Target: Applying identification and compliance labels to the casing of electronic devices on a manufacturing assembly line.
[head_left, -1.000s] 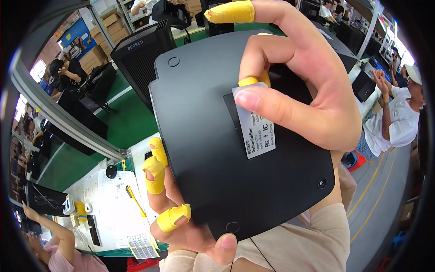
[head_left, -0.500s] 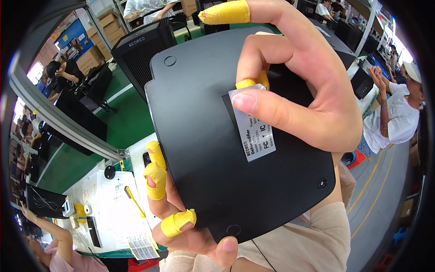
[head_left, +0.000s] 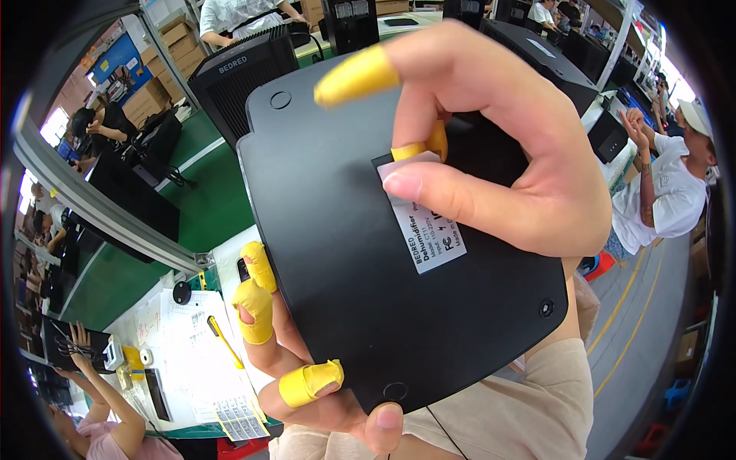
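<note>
A black appliance with its flat underside (head_left: 322, 215) toward me fills the middle of the view. My left hand (head_left: 326, 410) grips its lower left edge, thumb at the near edge and taped fingers along the side. A silver printed label (head_left: 429, 238) lies slanted on the underside, over a shallow dark rectangle whose edge shows at its upper left. My right hand (head_left: 567, 176) pinches the label's upper end between thumb and a taped finger. Its index finger, in yellow tape, is extended above the panel and blurred. Round marks sit at the panel's corners.
On the white bench at left lie papers (head_left: 176, 337), a yellow utility knife (head_left: 225, 343), a black round cap (head_left: 182, 292) and a label sheet (head_left: 244, 418). A black ribbed unit (head_left: 244, 84) stands behind the panel. Co-workers sit nearby, one in a white shirt (head_left: 671, 184) at right.
My right index finger has swung downward over the panel. The label's upper end and the pinching fingers have shifted slightly left. The panel's far left corner has moved a little left.
</note>
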`<state>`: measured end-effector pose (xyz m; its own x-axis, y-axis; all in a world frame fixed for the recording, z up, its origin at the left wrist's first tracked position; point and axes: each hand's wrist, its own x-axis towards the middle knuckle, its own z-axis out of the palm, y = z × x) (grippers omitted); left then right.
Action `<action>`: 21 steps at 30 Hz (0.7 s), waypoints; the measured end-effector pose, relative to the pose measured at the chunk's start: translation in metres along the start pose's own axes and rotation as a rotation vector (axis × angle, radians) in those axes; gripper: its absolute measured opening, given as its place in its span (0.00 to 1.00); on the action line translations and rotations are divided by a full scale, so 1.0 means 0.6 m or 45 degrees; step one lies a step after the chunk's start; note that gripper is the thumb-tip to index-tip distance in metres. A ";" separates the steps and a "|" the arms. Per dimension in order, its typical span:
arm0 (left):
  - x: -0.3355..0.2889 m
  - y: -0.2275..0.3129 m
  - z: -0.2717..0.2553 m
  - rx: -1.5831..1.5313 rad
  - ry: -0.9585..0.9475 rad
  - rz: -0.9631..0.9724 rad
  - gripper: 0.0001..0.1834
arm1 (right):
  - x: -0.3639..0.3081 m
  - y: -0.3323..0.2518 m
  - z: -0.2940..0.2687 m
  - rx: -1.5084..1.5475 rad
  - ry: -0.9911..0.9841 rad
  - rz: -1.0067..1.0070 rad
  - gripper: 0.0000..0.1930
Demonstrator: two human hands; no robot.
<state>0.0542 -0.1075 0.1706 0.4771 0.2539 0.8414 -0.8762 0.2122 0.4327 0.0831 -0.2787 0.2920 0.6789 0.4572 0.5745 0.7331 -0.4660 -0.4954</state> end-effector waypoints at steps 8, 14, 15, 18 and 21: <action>0.007 -0.030 -0.001 -0.028 0.012 0.021 0.38 | 0.039 0.031 -0.025 -0.675 0.310 -0.348 0.12; 0.069 -0.078 -0.005 0.101 -0.215 0.072 0.29 | -0.039 0.154 0.018 -0.081 1.099 -0.298 0.11; 0.079 -0.087 -0.001 0.110 -0.214 0.025 0.28 | -0.068 0.158 0.042 0.014 1.235 -0.082 0.09; 0.099 -0.100 0.017 0.094 -0.158 -0.195 0.27 | -0.162 0.189 0.135 0.156 1.348 0.122 0.05; 0.113 -0.101 0.025 0.179 -0.269 -0.303 0.25 | -0.263 0.232 0.211 -0.083 0.982 0.399 0.06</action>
<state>0.1389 -0.1172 0.2064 0.6574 0.0084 0.7535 -0.7499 0.1064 0.6530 0.0830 -0.3199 0.0501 0.6149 -0.3364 0.7132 0.4951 -0.5393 -0.6812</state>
